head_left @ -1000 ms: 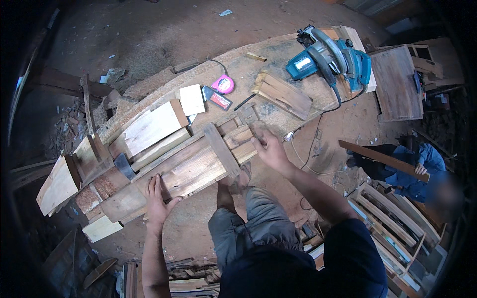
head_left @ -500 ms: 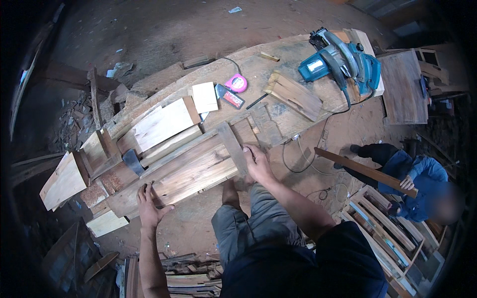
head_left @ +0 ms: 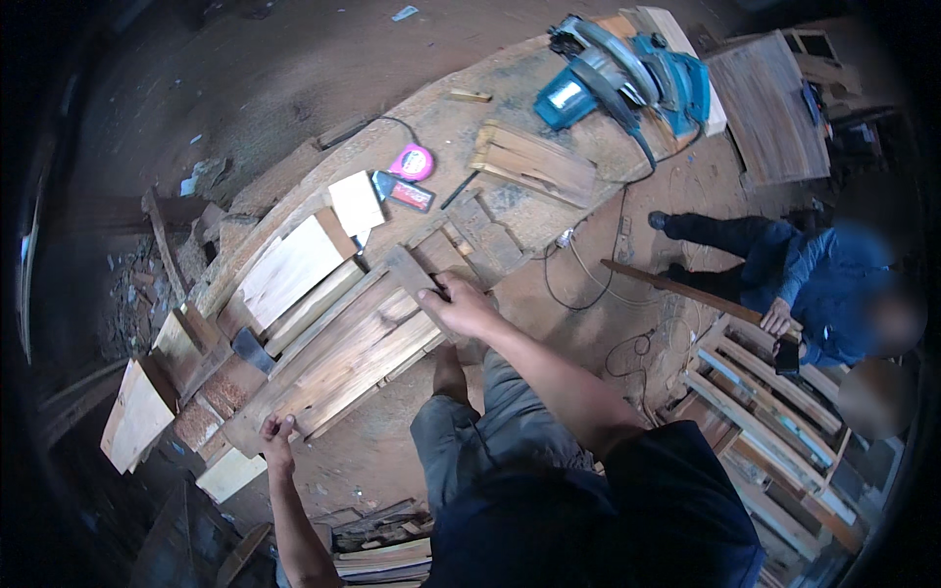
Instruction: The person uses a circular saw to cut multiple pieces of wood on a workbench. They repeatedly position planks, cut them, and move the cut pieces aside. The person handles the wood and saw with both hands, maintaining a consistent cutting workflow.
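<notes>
My right hand (head_left: 459, 304) is closed on a short, flat wooden strip (head_left: 416, 279), which lies crosswise over the right part of a long wooden panel (head_left: 343, 358). Its thumb rests along the top of the strip. My left hand (head_left: 278, 441) is at the panel's near left edge, with fingers curled in and thumb close to them; the fingers' undersides are hidden. The panel's grain shows light and dark brown bands. Just beyond its left part, a dark flat blade-like piece (head_left: 253, 350) leans among the boards.
A teal circular saw (head_left: 608, 83) with its cord sits at the bench's far right. A pink tape measure (head_left: 413, 162), a small red-and-black box (head_left: 407, 194) and wood offcuts (head_left: 534, 162) lie on the bench (head_left: 441, 137). At right, a co-worker (head_left: 755, 265) holds a long wooden strip (head_left: 676, 286).
My view has turned, shifting the bench leftward. My left hand's spread fingers have drawn together, nearer the panel's left corner. My right hand stays on the strip. The co-worker has moved.
</notes>
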